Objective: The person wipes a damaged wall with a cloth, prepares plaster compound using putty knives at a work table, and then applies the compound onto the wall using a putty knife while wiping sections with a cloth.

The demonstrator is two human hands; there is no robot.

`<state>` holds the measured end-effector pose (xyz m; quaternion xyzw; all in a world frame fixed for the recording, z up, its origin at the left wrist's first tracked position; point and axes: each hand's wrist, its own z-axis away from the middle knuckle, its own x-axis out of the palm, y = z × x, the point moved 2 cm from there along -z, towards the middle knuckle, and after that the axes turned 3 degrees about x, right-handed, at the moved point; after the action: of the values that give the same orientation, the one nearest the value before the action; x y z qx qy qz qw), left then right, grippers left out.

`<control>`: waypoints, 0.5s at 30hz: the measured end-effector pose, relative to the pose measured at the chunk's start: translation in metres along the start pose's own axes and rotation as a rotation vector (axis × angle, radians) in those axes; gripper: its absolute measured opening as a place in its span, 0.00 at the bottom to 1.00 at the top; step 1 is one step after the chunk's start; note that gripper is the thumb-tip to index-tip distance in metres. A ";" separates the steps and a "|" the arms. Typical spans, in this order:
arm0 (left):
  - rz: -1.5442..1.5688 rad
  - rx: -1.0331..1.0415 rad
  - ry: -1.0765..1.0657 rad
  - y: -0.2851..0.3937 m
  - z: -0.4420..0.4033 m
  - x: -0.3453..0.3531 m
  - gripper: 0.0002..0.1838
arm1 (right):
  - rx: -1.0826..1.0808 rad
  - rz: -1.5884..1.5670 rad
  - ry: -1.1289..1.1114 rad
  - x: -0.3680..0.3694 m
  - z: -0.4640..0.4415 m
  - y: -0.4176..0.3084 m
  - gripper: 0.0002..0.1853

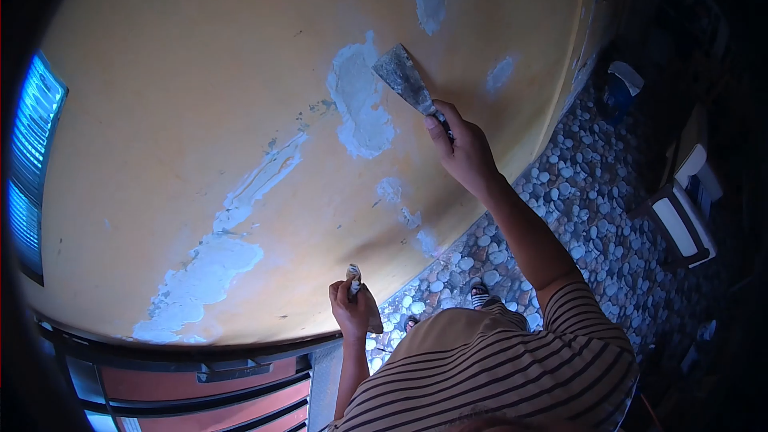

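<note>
My right hand (464,148) is closed round the handle of a putty knife (402,76). The knife's wide, stained blade points up and left, at the right edge of a large white filler patch (360,100) on the yellow wall (264,48). Lower down, near the wall's bottom edge, my left hand (350,312) is closed round a second scraper (354,278). Its light handle end sticks up above my fingers, and part of its blade shows beside my wrist. A long filler streak (200,280) runs down to the lower left.
Smaller filler patches (430,2) dot the wall. A slatted window (36,168) is at the far left, and a dark-framed red unit (200,384) stands below the wall. Pebble-patterned floor (592,200) spreads at right, with a white-edged box (684,224) and a blue container (620,96).
</note>
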<state>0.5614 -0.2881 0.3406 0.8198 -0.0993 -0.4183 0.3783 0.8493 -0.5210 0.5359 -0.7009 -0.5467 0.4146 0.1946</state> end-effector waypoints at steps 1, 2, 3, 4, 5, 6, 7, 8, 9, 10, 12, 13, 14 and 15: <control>0.001 -0.004 0.005 0.000 0.001 0.000 0.17 | 0.020 -0.015 -0.018 0.000 -0.001 0.000 0.18; 0.007 -0.004 -0.009 -0.001 0.002 0.000 0.17 | 0.047 -0.031 -0.033 0.000 0.000 0.000 0.18; 0.012 -0.001 -0.025 -0.002 0.001 -0.001 0.17 | 0.053 -0.032 -0.032 -0.002 -0.004 -0.004 0.18; 0.008 -0.001 -0.032 -0.004 0.001 0.000 0.17 | 0.009 -0.046 -0.013 -0.004 -0.012 -0.012 0.18; -0.012 0.016 -0.023 -0.006 0.000 0.002 0.17 | -0.037 -0.059 0.004 -0.007 -0.017 -0.016 0.18; -0.032 0.033 -0.013 -0.006 0.000 0.002 0.17 | -0.033 -0.059 0.006 -0.006 -0.018 -0.012 0.18; -0.035 0.036 -0.016 -0.005 -0.001 0.002 0.17 | -0.064 -0.050 0.028 -0.004 -0.018 -0.006 0.18; -0.033 0.044 -0.021 -0.003 -0.002 0.003 0.17 | -0.099 -0.041 0.051 -0.002 -0.018 -0.002 0.18; -0.029 0.050 -0.022 -0.002 -0.004 0.003 0.17 | -0.104 -0.042 0.053 0.000 -0.013 0.003 0.18; -0.027 0.050 -0.014 0.000 -0.005 0.002 0.17 | -0.058 -0.042 0.025 0.000 -0.006 0.009 0.18; -0.011 0.037 -0.015 0.004 -0.004 0.003 0.17 | -0.017 -0.038 -0.009 0.001 -0.007 0.010 0.18; -0.011 0.034 -0.018 0.003 -0.004 0.004 0.17 | -0.027 -0.051 0.003 0.000 -0.009 0.005 0.19; -0.015 0.056 -0.022 0.001 -0.004 0.005 0.17 | -0.035 -0.065 0.019 -0.002 -0.012 0.000 0.19; -0.021 0.079 -0.027 0.001 -0.004 0.005 0.17 | -0.028 -0.065 0.020 -0.004 -0.017 -0.006 0.19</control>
<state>0.5678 -0.2889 0.3398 0.8292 -0.1123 -0.4291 0.3401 0.8590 -0.5200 0.5519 -0.6896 -0.5729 0.3934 0.2036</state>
